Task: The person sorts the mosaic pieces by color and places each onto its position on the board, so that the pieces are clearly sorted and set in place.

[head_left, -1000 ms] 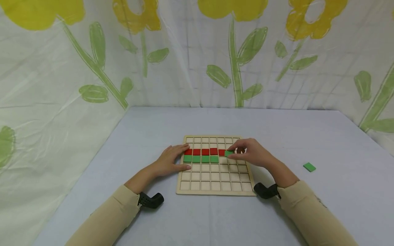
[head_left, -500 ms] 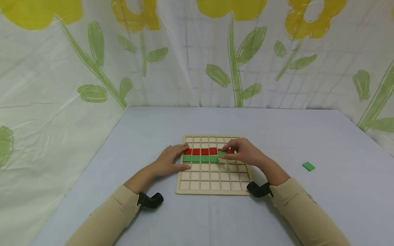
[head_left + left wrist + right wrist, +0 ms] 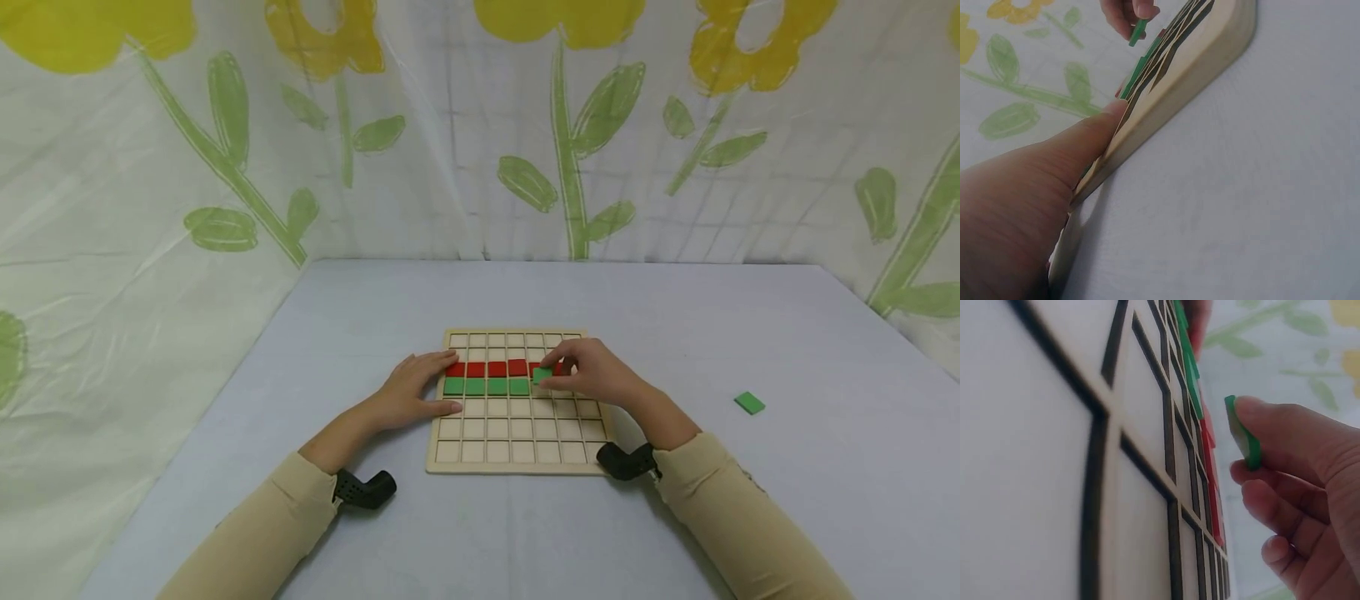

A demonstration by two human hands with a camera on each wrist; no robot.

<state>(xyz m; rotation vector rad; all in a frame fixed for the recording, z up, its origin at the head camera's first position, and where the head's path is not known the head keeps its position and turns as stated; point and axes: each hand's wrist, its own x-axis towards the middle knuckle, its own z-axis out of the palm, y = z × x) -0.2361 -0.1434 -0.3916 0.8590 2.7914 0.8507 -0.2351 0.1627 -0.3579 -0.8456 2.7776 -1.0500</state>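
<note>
A wooden grid board (image 3: 517, 469) lies flat on the table. Across it runs a row of red tiles (image 3: 497, 369), and just nearer to me a row of several green tiles (image 3: 497, 387). My left hand (image 3: 412, 392) rests on the board's left edge, thumb and fingers spread; the left wrist view shows that thumb (image 3: 1094, 134) on the rim. Between thumb and index finger, my right hand (image 3: 603, 375) pinches a green tile (image 3: 1245, 434), held a little above the grid near the right end of the green row. That hand partly hides the red row's right end.
One loose green tile (image 3: 749, 402) lies on the white table (image 3: 675, 317) to the right of the board. A flower-printed curtain (image 3: 420, 200) hangs behind the table. Each wrist wears a black camera mount (image 3: 365, 489) near the board's front corners.
My right hand has moved left with the pinched green tile, from over the red row's right end to beside the green row's end. My left hand has stayed on the board.
</note>
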